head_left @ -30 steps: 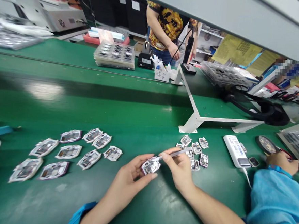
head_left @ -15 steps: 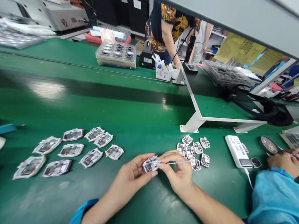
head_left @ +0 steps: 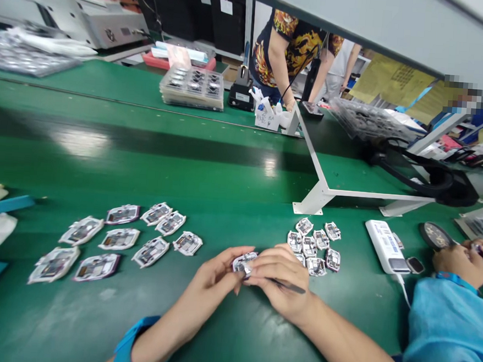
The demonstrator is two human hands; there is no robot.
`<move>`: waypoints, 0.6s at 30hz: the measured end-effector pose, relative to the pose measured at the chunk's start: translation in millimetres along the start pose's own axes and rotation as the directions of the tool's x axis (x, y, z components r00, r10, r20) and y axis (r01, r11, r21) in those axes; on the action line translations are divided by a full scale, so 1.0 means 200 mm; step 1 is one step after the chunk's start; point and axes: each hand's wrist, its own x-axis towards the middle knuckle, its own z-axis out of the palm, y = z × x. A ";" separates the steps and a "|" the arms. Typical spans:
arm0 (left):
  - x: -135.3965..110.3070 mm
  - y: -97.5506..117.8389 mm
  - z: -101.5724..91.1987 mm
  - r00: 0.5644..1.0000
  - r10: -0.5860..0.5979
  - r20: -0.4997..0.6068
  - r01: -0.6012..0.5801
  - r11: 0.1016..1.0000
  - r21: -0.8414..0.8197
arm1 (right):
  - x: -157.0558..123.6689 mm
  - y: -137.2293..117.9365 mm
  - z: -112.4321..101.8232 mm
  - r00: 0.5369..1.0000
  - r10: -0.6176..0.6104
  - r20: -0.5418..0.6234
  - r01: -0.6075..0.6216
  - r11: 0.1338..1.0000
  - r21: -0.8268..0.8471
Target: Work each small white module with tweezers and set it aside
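Left hand [head_left: 218, 276] curls thumb and fingers around a small electronic module [head_left: 244, 262], pinching it by its edges just above the green workbench [head_left: 143, 166], while the right hand [head_left: 280, 280] presses in from the other side, its fingers folded over slim tweezers [head_left: 290, 286] whose dark end sticks out to the right; the two hands meet at the module, which sits between them, partly hidden. It looks light, thin and rather fragile, a flat piece that could bend or crack under a hard squeeze; the safest hold seems to be the crinkled white surround rather than the metallic centre, and its smooth film might slip from dry fingertips. What shows of it is a white border around a silvery patch; a tight cluster of similar small pieces [head_left: 311, 249] lies just beyond the right hand; a looser group of larger, purple-edged pieces [head_left: 119, 244] lies further left; a white plastic unit with a cable [head_left: 386, 246] lies to the right, near a co-worker's hands [head_left: 471, 260].
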 end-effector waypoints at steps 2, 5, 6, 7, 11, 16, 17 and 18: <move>0.00 0.00 0.00 0.999 0.016 -0.037 -0.016 1.000 -0.016 | 0.01 0.00 0.01 0.999 0.024 -0.023 -0.024 1.000 0.020; 0.00 -0.02 0.00 0.999 0.021 -0.050 -0.022 1.000 -0.019 | 0.01 0.00 0.01 0.998 0.029 -0.048 -0.027 0.999 0.045; 0.01 -0.03 -0.01 0.999 0.020 -0.046 -0.021 1.000 -0.016 | 0.00 0.00 0.01 0.998 0.032 -0.052 -0.029 0.998 0.053; 0.01 -0.03 -0.01 0.999 0.017 -0.040 -0.018 1.000 -0.014 | 0.00 0.01 0.01 0.997 0.041 -0.061 -0.037 0.997 0.064; 0.02 -0.03 -0.02 0.999 0.016 -0.044 -0.015 1.000 0.019 | -0.01 0.01 0.02 0.977 0.175 -0.122 -0.154 0.975 0.159; 0.02 -0.02 -0.03 0.999 0.024 -0.046 -0.019 0.994 0.108 | -0.01 0.01 0.01 0.928 0.352 -0.122 -0.304 0.905 0.298; 0.02 -0.01 -0.03 0.999 0.026 -0.043 -0.020 0.992 0.124 | 0.00 0.01 0.01 0.920 0.376 -0.110 -0.329 0.894 0.306; 0.02 -0.01 -0.03 0.999 0.027 -0.043 -0.021 0.990 0.136 | 0.00 0.01 0.01 0.911 0.401 -0.098 -0.356 0.882 0.308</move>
